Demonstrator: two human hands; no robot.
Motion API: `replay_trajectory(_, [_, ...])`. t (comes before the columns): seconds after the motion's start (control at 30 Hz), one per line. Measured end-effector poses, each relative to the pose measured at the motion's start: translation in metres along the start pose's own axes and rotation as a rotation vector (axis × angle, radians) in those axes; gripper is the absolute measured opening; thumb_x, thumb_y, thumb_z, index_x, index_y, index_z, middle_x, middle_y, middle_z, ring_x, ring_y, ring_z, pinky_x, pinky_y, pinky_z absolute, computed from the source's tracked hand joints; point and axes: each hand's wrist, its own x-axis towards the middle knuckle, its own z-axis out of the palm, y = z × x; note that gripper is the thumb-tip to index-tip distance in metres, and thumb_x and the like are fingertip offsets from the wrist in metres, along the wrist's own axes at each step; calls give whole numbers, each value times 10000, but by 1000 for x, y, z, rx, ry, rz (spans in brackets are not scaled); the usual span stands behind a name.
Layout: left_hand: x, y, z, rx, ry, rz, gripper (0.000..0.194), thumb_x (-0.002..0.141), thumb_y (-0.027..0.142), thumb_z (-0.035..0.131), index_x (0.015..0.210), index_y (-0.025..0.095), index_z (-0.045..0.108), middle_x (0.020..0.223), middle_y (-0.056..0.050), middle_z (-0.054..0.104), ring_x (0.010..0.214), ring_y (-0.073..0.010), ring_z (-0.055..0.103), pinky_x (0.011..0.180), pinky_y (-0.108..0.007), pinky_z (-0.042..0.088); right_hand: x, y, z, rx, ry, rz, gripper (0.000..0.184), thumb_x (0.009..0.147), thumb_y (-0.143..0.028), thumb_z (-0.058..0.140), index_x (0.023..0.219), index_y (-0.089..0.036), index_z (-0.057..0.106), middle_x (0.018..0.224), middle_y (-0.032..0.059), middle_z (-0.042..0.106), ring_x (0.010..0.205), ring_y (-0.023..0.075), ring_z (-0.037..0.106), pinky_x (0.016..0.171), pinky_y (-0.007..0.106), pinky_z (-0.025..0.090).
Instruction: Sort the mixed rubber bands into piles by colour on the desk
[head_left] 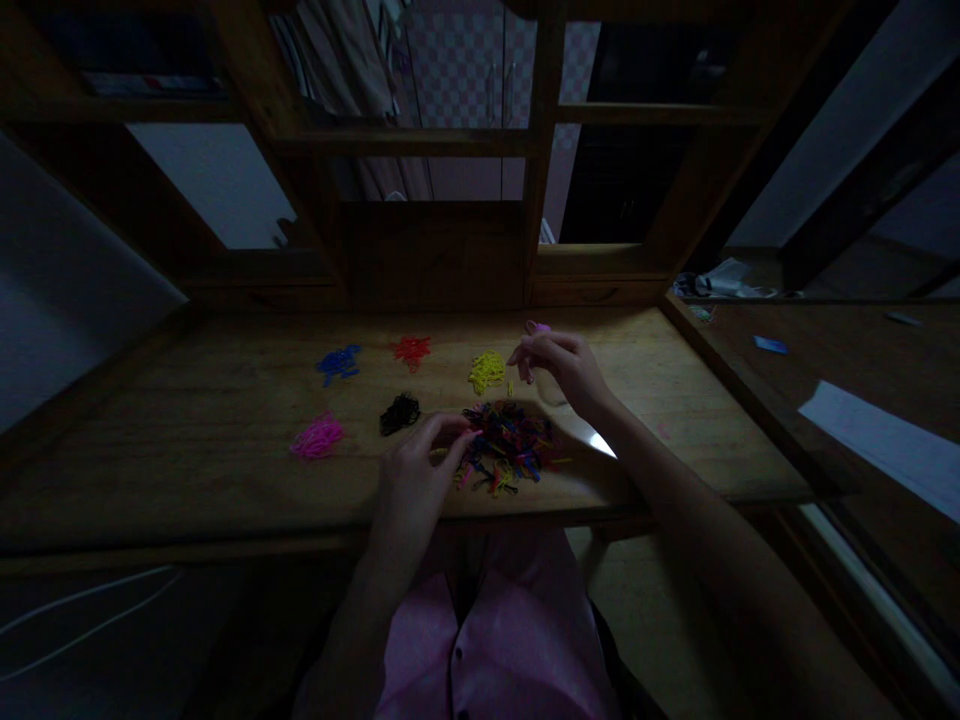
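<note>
A mixed heap of small coloured bands [510, 435], seemingly rubber bands, lies near the table's front edge. At its left side my left hand [416, 470] pinches a small pinkish-red band [473, 433] between thumb and index finger. My right hand [566, 370] hovers beside the yellow pile [487, 371], fingers bent together; whatever they hold is too small to make out. One loose yellow piece [511, 388] lies below those fingers. Further left are separate piles: red [411, 351], black [399, 413], blue [338, 364] and pink [317, 436].
A pink object [538, 327] stands behind my right hand, partly hidden, with bright light on the wood nearby. Wooden shelving [431, 255] closes the back of the table [187, 440]. On the right-hand surface lie a white paper strip [885, 435] and a blue card [770, 345].
</note>
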Motion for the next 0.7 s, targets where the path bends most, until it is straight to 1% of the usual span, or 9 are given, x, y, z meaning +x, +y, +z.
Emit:
replay_trajectory(0.1, [-3,10,1,48,-19,58,58,848,269,676,866,214,679,904,-2,725,861,-167,685,779,-272,541,0,0,0,10,-4,-15,298,875,-374,602,693,-175,728,675,33,646,559,110,528,577,279,423])
replay_trajectory(0.17, [-6,16,4,48,-39,84,41,861,237,658,881,219,688,929,-4,726,892,-171,681,818,-282,532,0,-1,-1,10,-3,-29,304,880,-378,598,698,-174,731,678,34,647,560,109,528,571,275,418])
replay_trajectory(0.27, [-5,24,14,-1,-100,118,131,896,178,590,950,233,696,1003,-9,730,956,-175,677,873,-299,528,0,-1,-1,-4,-4,-18,315,883,-390,590,701,-175,731,678,32,647,563,107,524,582,271,424])
replay_trajectory(0.33, [2,29,22,-34,-168,165,195,911,148,545,1000,240,693,1043,-13,728,983,-178,674,897,-313,527,0,-1,-2,-16,-7,-8,320,882,-400,585,709,-174,732,667,29,642,566,108,523,595,271,429])
replay_trajectory(0.4, [12,35,31,-42,-267,246,260,910,103,506,1040,238,686,1056,-21,723,984,-178,671,906,-322,524,1,0,-3,-15,-6,-18,324,880,-406,586,714,-170,734,655,27,635,564,109,522,593,269,427])
replay_trajectory(0.5, [28,43,45,27,-437,395,329,884,28,464,1038,215,687,1002,-39,713,927,-174,663,860,-307,516,2,-1,-6,-9,12,-34,325,870,-412,597,712,-164,735,643,24,627,559,111,522,579,265,417])
replay_trajectory(0.6, [36,48,55,160,-572,507,296,876,31,471,984,197,690,930,-48,692,888,-182,641,814,-302,498,3,-3,-9,0,43,-35,320,860,-413,607,707,-160,731,635,22,624,554,113,520,569,262,412])
replay_trajectory(0.63, [37,49,57,203,-597,536,275,878,42,480,973,194,688,921,-52,685,891,-188,632,817,-310,492,4,-3,-10,9,47,-40,318,860,-409,609,705,-159,728,633,22,623,551,112,519,565,260,409])
replay_trajectory(0.7, [37,50,61,281,-603,578,231,881,62,501,960,184,680,929,-62,671,906,-200,613,837,-332,479,4,-5,-13,27,41,-59,312,868,-395,606,705,-157,724,625,20,618,548,110,519,563,259,404])
